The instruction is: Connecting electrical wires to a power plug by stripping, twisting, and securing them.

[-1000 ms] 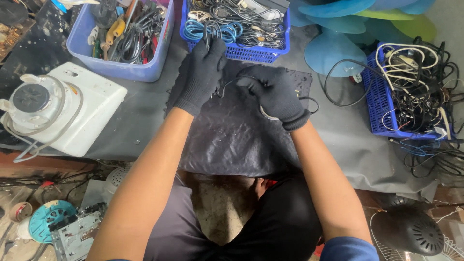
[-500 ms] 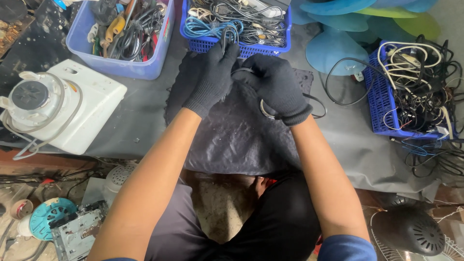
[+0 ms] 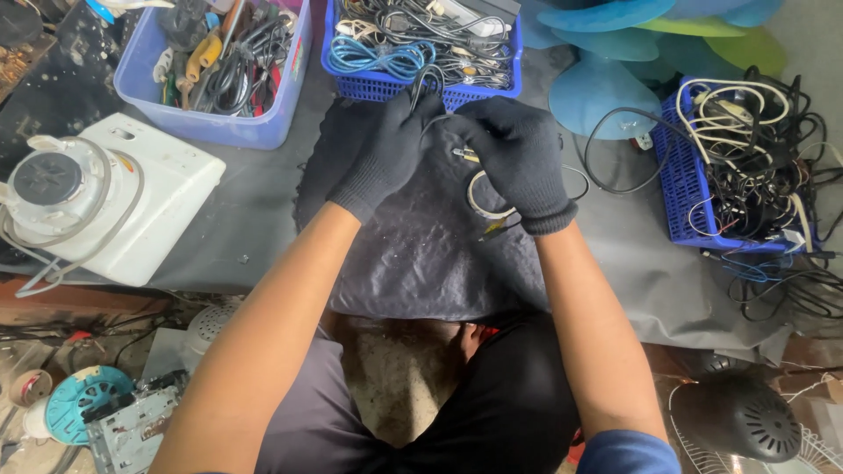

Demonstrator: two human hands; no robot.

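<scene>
head view: we look down on two black-gloved hands working over a dark mat (image 3: 413, 254) spread on a grey sheet.
left hand: our left hand (image 3: 386, 154) has its fingers curled shut around a thin black wire (image 3: 423, 81), which loops up just over the front wall of the middle basket.
right hand: our right hand (image 3: 518, 158) is closed in a pinch on the same wire's lower part, near a small metal plug end (image 3: 465, 155) that shows between the two gloves; the hands are almost touching.
wire's run: from under the right glove a pale coil (image 3: 479, 197) hangs above the mat, and we cannot tell whether it touches it.
behind the hands: a blue basket (image 3: 386, 86) full of tangled cables stands just beyond the fingertips, its wall partly hidden by the left glove.
left side: a pale blue tub (image 3: 206, 127) holds pliers and other tools; nearer us sits a white appliance housing (image 3: 158, 206) with a grey cord around it.
right side: a second blue basket (image 3: 680, 202) of black and white cables stands well apart from the hands, with a loose black cord (image 3: 615, 149) lying between it and the right glove.
far edge: blue-green fan blades (image 3: 606, 88) lie past the baskets.
below: a dark fan guard (image 3: 746, 421) lies on the floor near our right elbow.
</scene>
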